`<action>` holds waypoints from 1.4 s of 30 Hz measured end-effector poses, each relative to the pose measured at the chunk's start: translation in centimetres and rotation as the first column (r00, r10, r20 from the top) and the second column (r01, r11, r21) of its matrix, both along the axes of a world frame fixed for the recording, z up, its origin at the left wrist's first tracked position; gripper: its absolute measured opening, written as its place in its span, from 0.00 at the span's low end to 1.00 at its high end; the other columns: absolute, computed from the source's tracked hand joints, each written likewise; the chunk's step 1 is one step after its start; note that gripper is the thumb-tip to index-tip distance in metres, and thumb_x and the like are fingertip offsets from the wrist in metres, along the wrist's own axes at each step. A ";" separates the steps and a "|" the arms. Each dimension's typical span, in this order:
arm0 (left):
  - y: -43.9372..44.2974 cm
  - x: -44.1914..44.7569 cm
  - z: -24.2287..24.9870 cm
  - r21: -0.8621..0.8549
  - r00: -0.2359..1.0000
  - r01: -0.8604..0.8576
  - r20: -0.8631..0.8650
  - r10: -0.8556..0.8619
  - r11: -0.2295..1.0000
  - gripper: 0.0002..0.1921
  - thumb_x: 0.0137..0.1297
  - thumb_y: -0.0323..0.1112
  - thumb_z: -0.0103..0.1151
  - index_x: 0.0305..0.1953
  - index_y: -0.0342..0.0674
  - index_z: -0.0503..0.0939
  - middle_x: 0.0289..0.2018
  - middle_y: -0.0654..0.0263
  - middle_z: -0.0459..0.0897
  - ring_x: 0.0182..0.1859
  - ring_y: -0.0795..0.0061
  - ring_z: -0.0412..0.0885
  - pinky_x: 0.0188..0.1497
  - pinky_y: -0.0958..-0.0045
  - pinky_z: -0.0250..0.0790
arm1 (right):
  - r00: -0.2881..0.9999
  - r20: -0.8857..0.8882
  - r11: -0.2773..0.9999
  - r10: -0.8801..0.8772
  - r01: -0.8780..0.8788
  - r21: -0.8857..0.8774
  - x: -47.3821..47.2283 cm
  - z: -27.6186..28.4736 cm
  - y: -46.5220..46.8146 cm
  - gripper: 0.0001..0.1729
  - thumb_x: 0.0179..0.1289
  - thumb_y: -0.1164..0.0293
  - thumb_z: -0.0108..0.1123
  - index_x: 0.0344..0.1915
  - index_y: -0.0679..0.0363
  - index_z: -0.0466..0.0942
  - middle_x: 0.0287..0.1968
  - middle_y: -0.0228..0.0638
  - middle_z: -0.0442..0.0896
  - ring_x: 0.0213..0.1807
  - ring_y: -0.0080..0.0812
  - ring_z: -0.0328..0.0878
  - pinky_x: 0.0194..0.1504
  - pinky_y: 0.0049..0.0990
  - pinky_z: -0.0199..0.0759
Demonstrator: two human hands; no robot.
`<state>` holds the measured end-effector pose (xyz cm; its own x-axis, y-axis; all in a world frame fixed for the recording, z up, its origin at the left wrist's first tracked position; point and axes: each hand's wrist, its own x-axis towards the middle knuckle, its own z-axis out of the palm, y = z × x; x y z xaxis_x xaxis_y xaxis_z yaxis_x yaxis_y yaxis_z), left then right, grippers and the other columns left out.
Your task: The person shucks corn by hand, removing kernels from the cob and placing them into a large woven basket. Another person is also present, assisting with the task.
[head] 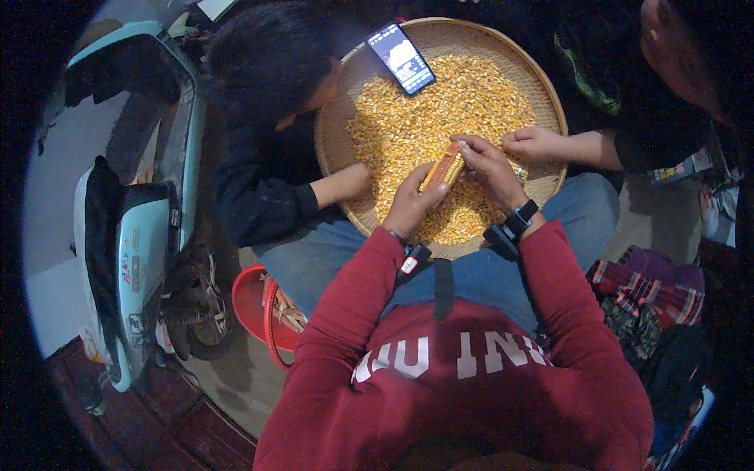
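Observation:
A partly shelled corn cob (445, 168) is held tilted over a round woven bamboo tray (548, 76). My left hand (415, 200) grips its lower end, with the thumb along the kernels. The fingers of my right hand (489, 168) are closed round its upper end. One side of the cob is bare and reddish, while yellow kernels remain on the other. Loose corn kernels (412, 118) cover much of the tray beneath both hands. Just right of my right hand, part of another cob (519, 174) shows.
A smartphone (400, 59) with a lit screen lies at the tray's far side. Another person's hand (353, 181) is at the left, and a second person's hand (533, 144) at the right. A red basket (250, 306) holding husks or cobs and a light-blue scooter (138, 277) stand left.

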<state>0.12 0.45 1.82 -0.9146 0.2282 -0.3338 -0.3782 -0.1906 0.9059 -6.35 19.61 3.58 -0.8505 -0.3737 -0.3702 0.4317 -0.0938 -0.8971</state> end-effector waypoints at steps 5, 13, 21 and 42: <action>0.5 0.1 -1.1 -0.143 0.994 -0.028 -0.108 0.012 0.989 0.23 0.72 0.43 0.58 0.61 0.37 0.71 0.48 0.69 0.78 0.50 0.79 0.74 0.53 0.74 0.68 | 0.993 -0.079 0.996 0.086 -0.084 0.033 0.0 -0.5 0.1 0.25 0.70 0.58 0.59 0.62 0.58 0.75 0.47 0.28 0.80 0.46 0.19 0.75 0.49 0.21 0.69; 0.7 0.2 -2.7 -0.299 0.988 -0.128 -0.119 0.097 0.945 0.20 0.77 0.49 0.48 0.51 0.36 0.74 0.40 0.62 0.79 0.44 0.73 0.77 0.48 0.71 0.69 | 0.971 -0.134 0.979 0.197 -0.188 0.078 0.9 -1.7 -1.5 0.25 0.73 0.58 0.58 0.61 0.62 0.74 0.49 0.32 0.79 0.41 0.22 0.79 0.37 0.24 0.80; 1.4 0.3 -2.8 -0.155 0.959 -0.251 -0.175 0.224 0.955 0.21 0.80 0.48 0.41 0.48 0.33 0.74 0.40 0.61 0.79 0.41 0.69 0.76 0.48 0.68 0.69 | 0.971 -0.194 0.980 0.143 -0.111 0.166 1.2 -2.2 -2.0 0.22 0.71 0.59 0.61 0.56 0.62 0.75 0.42 0.31 0.80 0.31 0.20 0.79 0.30 0.22 0.76; 1.7 0.9 -3.1 -0.099 0.969 -0.144 0.190 0.161 0.985 0.23 0.81 0.49 0.34 0.46 0.35 0.75 0.30 0.57 0.81 0.28 0.68 0.79 0.27 0.67 0.73 | 0.991 -0.066 0.984 0.113 -0.102 0.145 1.7 -3.3 -2.2 0.17 0.69 0.59 0.64 0.44 0.62 0.77 0.29 0.27 0.77 0.22 0.19 0.76 0.23 0.21 0.71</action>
<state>1.02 2.20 -1.26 -0.8509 0.0549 -0.5225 -0.5229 -0.1862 0.8318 -4.64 17.43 0.28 -0.8352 -0.4127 -0.3636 0.3645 0.0796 -0.9278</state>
